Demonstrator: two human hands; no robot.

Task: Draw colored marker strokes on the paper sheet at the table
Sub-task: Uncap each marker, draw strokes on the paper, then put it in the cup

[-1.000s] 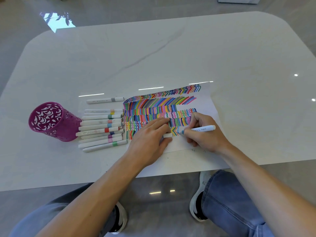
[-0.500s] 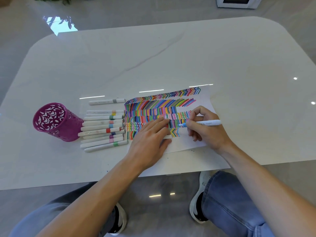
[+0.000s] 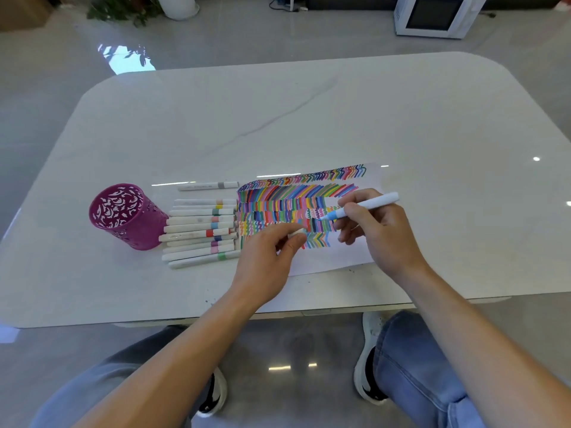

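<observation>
Paper sheet [image 3: 346,257] crowded with colored strokes lies on a white table [image 3: 340,118]. The right hand [image 3: 383,233] grips a blue-tipped marker [image 3: 367,204], tip at the drawn rows, while the left hand [image 3: 265,261], just beside, pinches a white cap [image 3: 296,233] over the sheet.

Purple pen cup [image 3: 133,223] in front, white microwave [image 3: 435,15] and plant [image 3: 123,10] far behind.
</observation>
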